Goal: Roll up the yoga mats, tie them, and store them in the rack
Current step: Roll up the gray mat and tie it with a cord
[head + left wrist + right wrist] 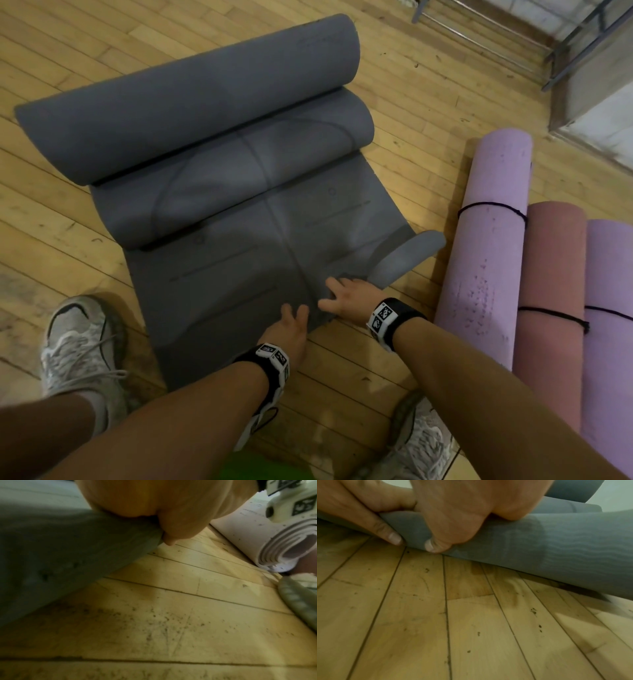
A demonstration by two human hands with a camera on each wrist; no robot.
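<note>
Grey yoga mat [219, 246] on wood floor [68, 219]; left hand [289, 330], right hand [349, 296] fingers curled, gripping near edge.

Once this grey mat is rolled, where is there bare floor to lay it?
Bare floor lies left of the grey mat, and between its near edge and the shoes. Right is crowded: three tied rolls lie side by side.

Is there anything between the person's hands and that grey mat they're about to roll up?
No. Both the left hand and the right hand already grip the near edge of the grey mat, thumbs curled under it in the right wrist view. Nothing lies between.
</note>
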